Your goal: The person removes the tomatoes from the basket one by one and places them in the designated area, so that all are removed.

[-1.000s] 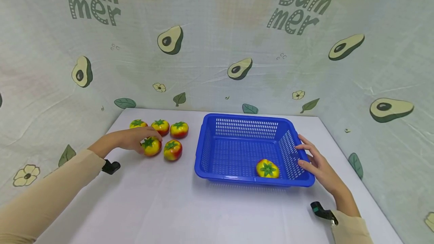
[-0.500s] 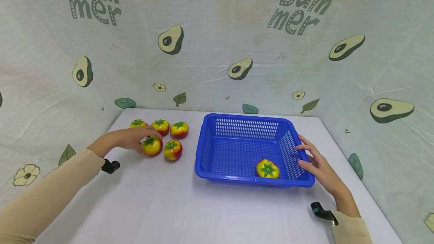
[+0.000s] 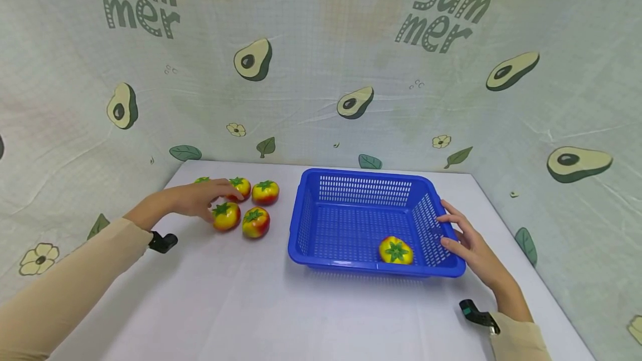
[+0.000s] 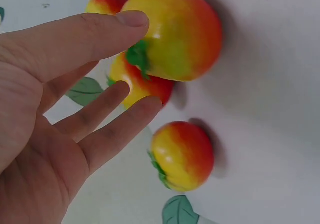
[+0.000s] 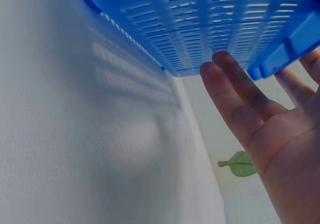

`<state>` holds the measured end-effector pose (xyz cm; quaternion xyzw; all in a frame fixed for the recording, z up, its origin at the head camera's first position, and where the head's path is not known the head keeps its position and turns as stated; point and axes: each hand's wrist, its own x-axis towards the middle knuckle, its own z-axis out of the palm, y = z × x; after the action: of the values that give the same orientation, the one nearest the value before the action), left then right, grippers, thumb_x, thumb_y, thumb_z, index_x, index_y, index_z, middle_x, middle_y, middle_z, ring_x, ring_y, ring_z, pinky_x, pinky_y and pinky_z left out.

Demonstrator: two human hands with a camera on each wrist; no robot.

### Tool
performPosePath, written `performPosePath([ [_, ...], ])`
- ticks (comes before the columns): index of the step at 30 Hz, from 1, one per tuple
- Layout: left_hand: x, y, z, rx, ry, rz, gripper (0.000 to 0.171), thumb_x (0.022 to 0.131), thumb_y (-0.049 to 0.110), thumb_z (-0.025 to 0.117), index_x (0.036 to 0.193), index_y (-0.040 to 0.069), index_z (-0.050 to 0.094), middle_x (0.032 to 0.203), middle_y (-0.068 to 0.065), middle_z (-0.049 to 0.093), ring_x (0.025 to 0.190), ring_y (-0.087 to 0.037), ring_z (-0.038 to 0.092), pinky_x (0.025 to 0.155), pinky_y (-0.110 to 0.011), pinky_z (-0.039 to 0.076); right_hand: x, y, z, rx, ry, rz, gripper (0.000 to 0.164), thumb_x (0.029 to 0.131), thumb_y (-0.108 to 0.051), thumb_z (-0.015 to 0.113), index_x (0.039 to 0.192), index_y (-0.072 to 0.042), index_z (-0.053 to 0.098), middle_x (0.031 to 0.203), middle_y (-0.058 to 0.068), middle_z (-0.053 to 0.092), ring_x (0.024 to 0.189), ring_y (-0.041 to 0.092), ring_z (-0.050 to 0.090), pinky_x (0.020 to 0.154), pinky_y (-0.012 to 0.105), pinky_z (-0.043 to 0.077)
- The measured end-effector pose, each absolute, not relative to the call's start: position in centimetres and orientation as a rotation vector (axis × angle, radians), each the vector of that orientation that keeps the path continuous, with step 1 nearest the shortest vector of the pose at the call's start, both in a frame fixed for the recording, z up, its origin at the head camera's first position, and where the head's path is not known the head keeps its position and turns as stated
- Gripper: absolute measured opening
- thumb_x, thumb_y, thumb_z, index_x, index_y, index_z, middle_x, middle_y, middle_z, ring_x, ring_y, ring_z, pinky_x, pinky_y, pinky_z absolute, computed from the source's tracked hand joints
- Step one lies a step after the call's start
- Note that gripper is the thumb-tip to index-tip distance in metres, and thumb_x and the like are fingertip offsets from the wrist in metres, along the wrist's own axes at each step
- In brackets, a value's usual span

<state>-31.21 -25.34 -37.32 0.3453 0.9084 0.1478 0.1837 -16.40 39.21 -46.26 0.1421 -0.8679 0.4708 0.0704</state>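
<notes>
My left hand [image 3: 200, 198] hovers just over a red-and-yellow round fruit with a green leafy top [image 3: 227, 216], fingers spread and loosely bent. In the left wrist view the thumb overlaps that fruit [image 4: 180, 38]; whether it touches cannot be told. Close by sit a front fruit [image 3: 256, 222], a back fruit [image 3: 265, 192], another partly behind the fingers [image 3: 241, 187], and one mostly hidden by the hand [image 3: 202, 179]. My right hand [image 3: 473, 247] holds the right rim of a blue plastic basket [image 3: 296, 227], some fingers over the rim, others outside below it.
One more such fruit [image 3: 396, 250] lies inside the basket, near its front right. A white cloth covers the table [image 3: 241, 299]. Behind and at both sides hangs a printed curtain [image 3: 301, 71]. Black wrist mounts [image 3: 163, 242] jut from the sleeves.
The left hand has lifted slightly off the fruit and its fingers have moved a little away and up. That fruit has shifted slightly rightward. Right hand and basket stay put.
</notes>
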Motion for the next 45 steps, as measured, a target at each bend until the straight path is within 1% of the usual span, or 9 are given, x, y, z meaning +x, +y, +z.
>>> performPosePath([
  [2,-31.1,-24.9,-37.0,0.988,2.573,0.408,0.067,0.086,0.004,0.084,0.147,0.016,0.059,0.146,-0.013,0.053,0.111,-0.033,0.06,0.092,-0.047,0.059,-16.4,39.2,-46.3,0.427,-2.61,1.421,0.043,0.106,-0.013,0.058,0.148,-0.005,0.048,0.179,0.004,0.014,0.147,0.063,0.029,0.097,0.011,0.046],
  [3,-31.1,-24.7,-36.8,0.997,2.572,0.413,0.067,0.087,0.004,0.084,0.148,0.017,0.059,0.146,-0.014,0.053,0.112,-0.034,0.061,0.093,-0.047,0.059,-16.4,39.3,-46.3,0.427,-2.609,1.426,0.043,0.106,-0.013,0.058,0.148,-0.005,0.048,0.179,0.004,0.014,0.147,0.063,0.029,0.097,0.012,0.047],
  [7,-30.7,-23.6,-36.0,1.034,2.563,0.454,0.066,0.089,0.0,0.082,0.147,0.021,0.058,0.149,-0.011,0.051,0.128,-0.039,0.058,0.098,-0.052,0.06,-16.5,39.3,-46.4,0.425,-2.607,1.448,0.043,0.106,-0.013,0.058,0.147,-0.005,0.047,0.179,0.004,0.012,0.146,0.064,0.032,0.095,0.014,0.05],
  [10,-30.3,-22.6,-35.3,1.094,2.566,0.444,0.066,0.09,-0.002,0.08,0.146,0.025,0.058,0.15,-0.007,0.052,0.138,-0.036,0.053,0.105,-0.056,0.056,-16.5,39.3,-46.4,0.426,-2.606,1.458,0.043,0.106,-0.013,0.058,0.147,-0.004,0.047,0.179,0.005,0.012,0.145,0.065,0.032,0.095,0.015,0.051],
  [14,-29.9,-21.3,-34.7,1.186,2.576,0.405,0.066,0.09,-0.001,0.079,0.146,0.028,0.059,0.149,-0.004,0.054,0.137,-0.03,0.054,0.11,-0.056,0.052,-16.5,39.4,-46.4,0.425,-2.61,1.462,0.043,0.107,-0.013,0.058,0.148,-0.004,0.047,0.179,0.005,0.012,0.146,0.065,0.031,0.095,0.015,0.051],
  [22,-28.9,-19.1,-33.4,1.225,2.575,0.45,0.066,0.092,0.006,0.081,0.148,0.03,0.057,0.151,0.001,0.052,0.135,-0.026,0.055,0.111,-0.054,0.052,-16.4,39.4,-46.2,0.427,-2.611,1.458,0.044,0.107,-0.013,0.058,0.148,-0.004,0.047,0.179,0.004,0.012,0.147,0.065,0.03,0.096,0.014,0.049],
  [25,-28.7,-18.2,-33.0,1.237,2.558,0.489,0.065,0.092,0.006,0.081,0.148,0.03,0.057,0.151,0.0,0.052,0.137,-0.026,0.054,0.11,-0.052,0.053,-16.4,39.4,-46.2,0.426,-2.61,1.453,0.043,0.107,-0.013,0.058,0.147,-0.005,0.047,0.179,0.004,0.012,0.146,0.065,0.03,0.096,0.014,0.049],
  [30,-28.6,-16.5,-32.4,1.224,2.559,0.507,0.067,0.091,0.007,0.082,0.149,0.031,0.057,0.153,0.001,0.051,0.138,-0.024,0.053,0.1,-0.044,0.06,-16.3,39.4,-46.1,0.417,-2.612,1.435,0.043,0.107,-0.013,0.058,0.147,-0.006,0.048,0.179,0.004,0.013,0.146,0.065,0.03,0.097,0.012,0.048],
  [45,-28.2,-8.9,-30.9,1.34,2.5,0.572,0.07,0.089,0.008,0.086,0.149,0.029,0.057,0.155,-0.001,0.05,0.142,-0.03,0.052,0.098,-0.044,0.061,-16.3,39.2,-46.2,0.416,-2.607,1.431,0.042,0.107,-0.014,0.059,0.147,-0.007,0.049,0.179,0.006,0.014,0.147,0.063,0.029,0.098,0.009,0.044],
])
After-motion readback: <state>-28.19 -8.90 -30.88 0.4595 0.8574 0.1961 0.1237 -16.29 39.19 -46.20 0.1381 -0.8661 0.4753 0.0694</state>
